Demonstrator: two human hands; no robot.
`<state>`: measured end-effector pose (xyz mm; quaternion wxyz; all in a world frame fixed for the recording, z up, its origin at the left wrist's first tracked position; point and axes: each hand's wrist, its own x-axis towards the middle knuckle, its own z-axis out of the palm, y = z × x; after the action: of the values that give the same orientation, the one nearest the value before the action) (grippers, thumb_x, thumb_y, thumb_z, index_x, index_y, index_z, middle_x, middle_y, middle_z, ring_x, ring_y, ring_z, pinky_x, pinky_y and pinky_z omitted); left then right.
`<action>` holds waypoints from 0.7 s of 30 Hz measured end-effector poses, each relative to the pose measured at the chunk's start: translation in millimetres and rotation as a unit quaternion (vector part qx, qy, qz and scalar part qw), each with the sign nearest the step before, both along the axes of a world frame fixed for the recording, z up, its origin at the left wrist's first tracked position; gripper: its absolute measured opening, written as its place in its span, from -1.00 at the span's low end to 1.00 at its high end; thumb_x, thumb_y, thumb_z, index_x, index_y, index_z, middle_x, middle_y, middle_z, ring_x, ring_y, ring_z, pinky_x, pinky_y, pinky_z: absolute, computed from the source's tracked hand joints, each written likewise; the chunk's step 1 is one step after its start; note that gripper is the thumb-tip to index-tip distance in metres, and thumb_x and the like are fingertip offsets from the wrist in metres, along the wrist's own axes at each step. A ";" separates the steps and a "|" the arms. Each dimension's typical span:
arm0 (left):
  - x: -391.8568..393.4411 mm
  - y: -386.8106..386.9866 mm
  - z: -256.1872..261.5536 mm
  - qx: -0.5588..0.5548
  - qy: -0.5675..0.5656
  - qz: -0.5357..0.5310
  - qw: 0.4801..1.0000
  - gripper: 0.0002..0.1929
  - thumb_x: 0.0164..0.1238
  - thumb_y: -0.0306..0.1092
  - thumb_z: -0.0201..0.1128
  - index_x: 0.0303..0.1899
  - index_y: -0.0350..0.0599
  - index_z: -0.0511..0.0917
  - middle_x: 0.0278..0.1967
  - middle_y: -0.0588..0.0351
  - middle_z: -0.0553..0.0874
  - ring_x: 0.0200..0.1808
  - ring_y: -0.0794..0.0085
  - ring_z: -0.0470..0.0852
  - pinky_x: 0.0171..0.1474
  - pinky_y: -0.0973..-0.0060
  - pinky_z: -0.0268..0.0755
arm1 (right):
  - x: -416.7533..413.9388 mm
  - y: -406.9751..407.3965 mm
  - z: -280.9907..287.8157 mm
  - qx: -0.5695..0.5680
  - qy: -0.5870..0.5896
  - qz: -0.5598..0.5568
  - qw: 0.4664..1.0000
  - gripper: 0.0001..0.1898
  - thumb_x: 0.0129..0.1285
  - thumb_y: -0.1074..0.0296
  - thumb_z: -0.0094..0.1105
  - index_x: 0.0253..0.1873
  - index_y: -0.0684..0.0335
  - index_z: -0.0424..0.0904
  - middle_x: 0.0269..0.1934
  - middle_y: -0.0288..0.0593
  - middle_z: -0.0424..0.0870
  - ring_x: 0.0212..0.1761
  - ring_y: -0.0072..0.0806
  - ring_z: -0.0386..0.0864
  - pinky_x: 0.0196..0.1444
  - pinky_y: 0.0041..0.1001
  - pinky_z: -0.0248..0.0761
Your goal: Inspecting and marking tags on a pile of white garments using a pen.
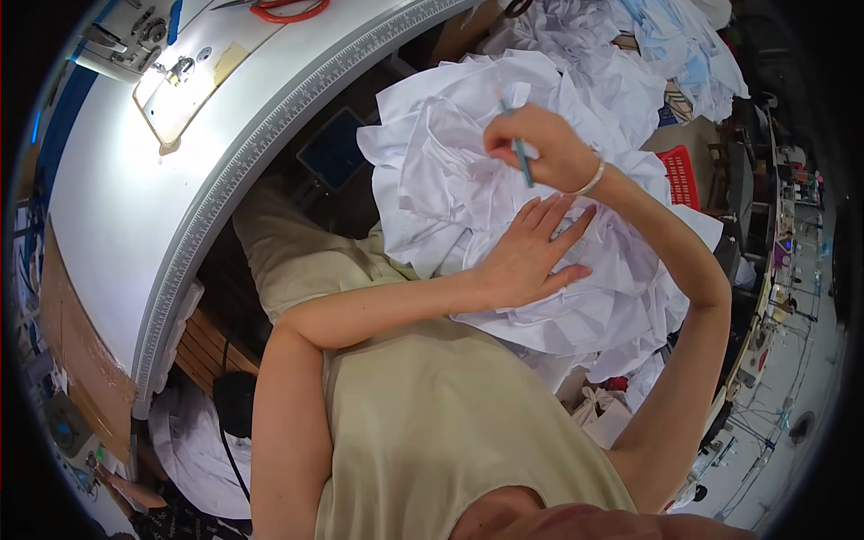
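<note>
A large heap of white fabric pieces (432, 169) lies before me, to the right of the sewing table. My right hand (543, 145) is above the heap, its fingers curled around a slim blue-green pen or pencil (522, 162). A light bracelet (594, 177) circles that wrist. Just below it, my left hand (533, 253) lies flat on the fabric, palm down with the fingers spread. Whether the pen's tip touches the cloth cannot be told.
The white sewing table (101, 196) has a printed ruler edge (270, 121), a sewing machine (125, 44) and red-handled scissors (290, 10). A red plastic basket (680, 177) stands beyond the heap. A co-worker's arm (131, 487) shows at lower left.
</note>
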<state>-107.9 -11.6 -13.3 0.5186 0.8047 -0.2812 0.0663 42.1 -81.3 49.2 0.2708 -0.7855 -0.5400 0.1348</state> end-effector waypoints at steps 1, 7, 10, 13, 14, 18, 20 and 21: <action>0.2 0.2 0.1 0.001 -0.007 0.008 1.000 -0.28 0.41 0.08 0.11 0.42 -0.23 0.21 0.40 -0.39 0.16 0.36 -0.25 0.23 0.40 -0.03 0.04 | -0.3 -3.7 3.8 0.042 0.013 -0.034 0.998 -0.82 0.13 0.41 0.39 -0.20 0.20 0.58 -0.31 -0.26 0.65 -0.27 -0.36 0.58 -0.13 -0.43 0.38; -2.8 -2.2 1.4 0.009 -0.004 0.019 1.000 -0.29 0.39 0.04 0.14 0.40 -0.27 0.23 0.34 -0.39 0.24 0.35 -0.23 0.23 0.41 -0.02 0.04 | -18.1 17.5 13.5 0.044 -0.065 -0.070 0.994 -0.53 -0.01 0.16 0.56 -0.08 0.24 0.52 -0.31 -0.23 0.63 -0.27 -0.39 0.59 -0.12 -0.44 0.42; -5.7 -0.8 -1.2 0.012 0.013 0.005 1.000 -0.33 0.40 0.00 0.16 0.38 -0.26 0.26 0.34 -0.36 0.26 0.33 -0.23 0.26 0.40 -0.02 0.08 | -29.4 30.5 -18.4 -0.071 -0.301 0.020 0.951 -0.54 0.03 0.21 0.48 0.00 0.19 0.51 -0.32 -0.17 0.62 -0.27 -0.26 0.57 -0.06 -0.36 0.37; -12.5 7.2 -5.4 -0.016 0.002 0.014 1.000 -0.38 0.40 -0.07 0.18 0.36 -0.24 0.28 0.35 -0.32 0.27 0.32 -0.20 0.29 0.38 0.00 0.13 | -21.5 15.9 -4.7 0.021 -0.187 -0.079 0.979 -0.73 0.10 0.36 0.41 -0.15 0.27 0.53 -0.33 -0.11 0.62 -0.31 -0.18 0.57 -0.18 -0.34 0.42; -15.6 10.5 -6.1 -0.037 -0.013 0.021 0.999 -0.40 0.40 -0.11 0.19 0.35 -0.24 0.30 0.34 -0.30 0.28 0.33 -0.17 0.29 0.38 0.02 0.14 | -19.7 2.6 -7.1 0.163 -0.159 -0.138 0.964 -0.80 0.16 0.42 0.37 -0.23 0.30 0.50 -0.42 -0.22 0.55 -0.39 -0.39 0.52 -0.28 -0.46 0.37; -23.8 26.0 -6.3 -0.089 -0.007 -0.002 0.996 -0.40 0.36 -0.20 0.22 0.36 -0.23 0.30 0.34 -0.25 0.32 0.33 -0.13 0.32 0.36 0.07 0.19 | -42.1 -73.4 32.5 0.053 -0.007 -0.353 0.934 -0.78 0.21 0.42 0.36 -0.27 0.29 0.43 -0.45 -0.38 0.40 -0.36 -0.67 0.33 -0.26 -0.66 0.24; -28.8 31.3 -11.5 -0.112 -0.022 -0.017 0.993 -0.40 0.26 -0.31 0.31 0.32 -0.19 0.35 0.32 -0.16 0.37 0.31 -0.07 0.37 0.29 0.16 0.30 | -63.0 -90.6 36.5 0.053 -0.013 -0.396 0.917 -0.78 0.20 0.45 0.36 -0.28 0.29 0.43 -0.43 -0.36 0.45 -0.35 -0.68 0.35 -0.24 -0.67 0.24; -28.8 34.8 -13.0 -0.115 -0.024 -0.030 0.993 -0.40 0.26 -0.31 0.31 0.32 -0.19 0.35 0.32 -0.16 0.37 0.31 -0.07 0.37 0.29 0.16 0.30 | -76.9 -98.6 41.7 0.055 -0.025 -0.444 0.894 -0.79 0.20 0.47 0.36 -0.28 0.30 0.43 -0.42 -0.34 0.49 -0.34 -0.69 0.38 -0.23 -0.68 0.24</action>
<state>-136.6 23.2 -26.4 0.6026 0.7292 -0.3078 0.1018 -34.7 -180.0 90.9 0.3318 -0.9303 -0.1485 -0.0495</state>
